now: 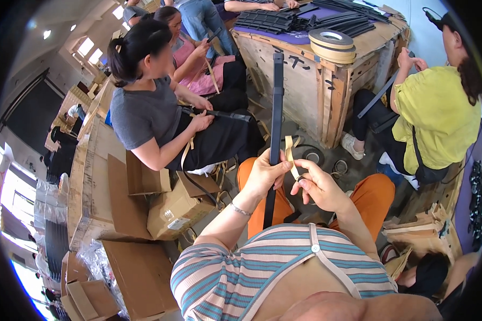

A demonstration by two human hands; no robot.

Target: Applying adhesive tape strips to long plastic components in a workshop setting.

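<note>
A long black bar (277, 101) stands nearly upright in front of me, its lower end reaching down between my orange-clad knees. Around its middle, my left hand (263, 174) is closed with the thumb pressed on it. Just to the right, my right hand (320, 187) pinches a short curled strip of cream-coloured tape (291, 152) between thumb and fingers. The strip's upper end loops up beside the bar. Whether the strip touches the bar I cannot tell.
A wooden crate table (284, 69) ahead carries black bars (268, 21) and stacked tape rolls (332, 45). Seated co-workers flank me, one in a grey shirt (150, 112), one in yellow (434, 112). Open cardboard boxes (139, 273) stand at left; tape rolls (313, 156) lie on the floor.
</note>
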